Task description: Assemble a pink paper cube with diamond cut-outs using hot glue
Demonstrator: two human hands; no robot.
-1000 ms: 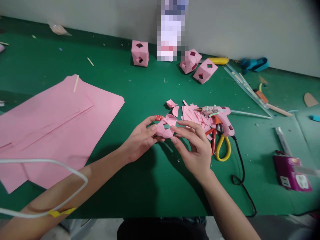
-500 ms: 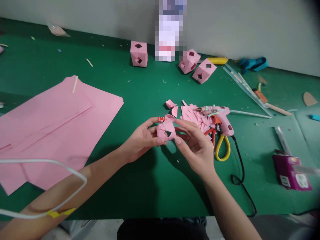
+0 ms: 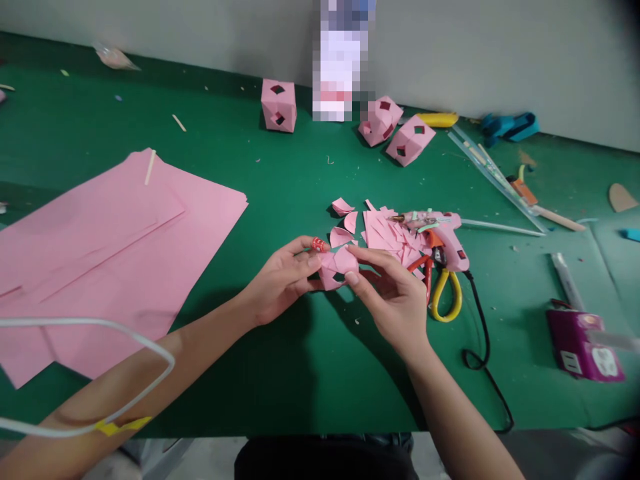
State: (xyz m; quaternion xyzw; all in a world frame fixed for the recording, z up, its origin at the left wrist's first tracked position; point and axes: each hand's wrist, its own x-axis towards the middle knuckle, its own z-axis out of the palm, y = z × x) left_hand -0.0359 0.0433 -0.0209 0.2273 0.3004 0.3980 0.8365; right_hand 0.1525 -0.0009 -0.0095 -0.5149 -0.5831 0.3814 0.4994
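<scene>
Between both hands, just above the green table, is a small folded pink paper piece (image 3: pixel 333 270) with a dark opening facing me. My left hand (image 3: pixel 285 283) grips its left side; one fingertip carries a red patterned wrap (image 3: pixel 319 245). On the other side, my right hand (image 3: pixel 393 293) pinches it with thumb and index finger. Curved pink paper scraps (image 3: pixel 341 236) lie right behind the piece. Beside them is a heap of pink paper strips (image 3: pixel 383 233), partly covered by a pink glue gun (image 3: pixel 447 233). Fingers hide parts of the held piece.
Pink paper sheets (image 3: pixel 200 213) are stacked on the left. Pink paper cubes with cut holes (image 3: pixel 279 105) stand at the back. Yellow-and-red-handled scissors (image 3: pixel 447 297), a black cord (image 3: pixel 484 333) and a purple box (image 3: pixel 583 343) are at right. A white cable (image 3: pixel 100 322) crosses my left forearm.
The held paper piece has turned and shifted slightly toward me. My left thumb has moved up onto its upper left side. A curved scrap behind it now shows more fully.
</scene>
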